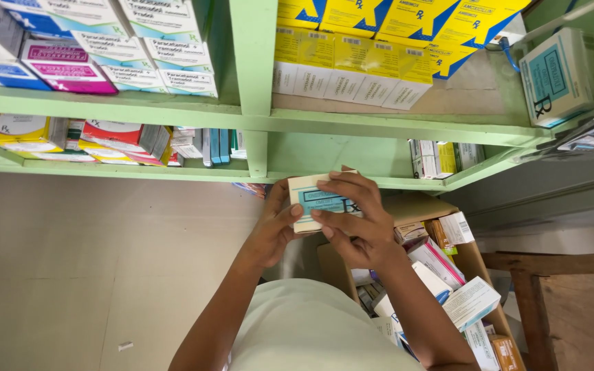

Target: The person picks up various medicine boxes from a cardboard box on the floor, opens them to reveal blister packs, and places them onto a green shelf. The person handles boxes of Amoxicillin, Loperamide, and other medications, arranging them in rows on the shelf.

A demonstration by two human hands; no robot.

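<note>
The left hand [273,230] grips the left end of a small cream box with a teal label [319,201], held up before the green shelves [256,124]. The right hand [359,220] clasps its right end, fingers curled over the top, above a cardboard carton [477,264] of packets

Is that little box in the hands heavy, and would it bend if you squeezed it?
Probably light: the box rests in fingertips of both hands, left and right. It looks like thin card, so likely stiff but crushable. Flat sides: it shouldn't roll.
</note>
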